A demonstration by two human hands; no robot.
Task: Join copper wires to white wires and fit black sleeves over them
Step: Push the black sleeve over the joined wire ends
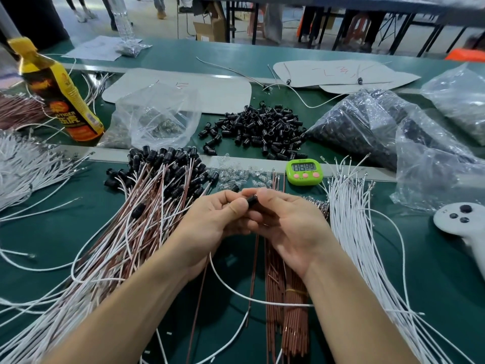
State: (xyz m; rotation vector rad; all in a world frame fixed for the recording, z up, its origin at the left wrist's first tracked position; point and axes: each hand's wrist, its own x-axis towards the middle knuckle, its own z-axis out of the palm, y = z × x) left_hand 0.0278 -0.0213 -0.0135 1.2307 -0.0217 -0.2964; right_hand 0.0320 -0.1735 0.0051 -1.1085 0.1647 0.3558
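Both my hands meet at the centre of the green table. My left hand [214, 219] and my right hand [286, 222] pinch a small black sleeve [252, 200] between their fingertips. A white wire [231, 286] and a copper wire [254, 269] trail down from under the hands. A banded bundle of copper wires [287, 306] lies below my right hand. Loose white wires [359, 232] fan out to the right. A heap of joined wires with black sleeves [147, 206] lies to the left. Loose black sleeves [259, 130] are piled behind.
A green timer [304, 172] sits beyond the hands. A yellow bottle [60, 95] stands at the back left beside a clear bag [157, 122]. Plastic bags of parts [393, 132] crowd the right. A white controller [464, 219] lies at the right edge. Small clear bulbs [244, 177] are scattered near the timer.
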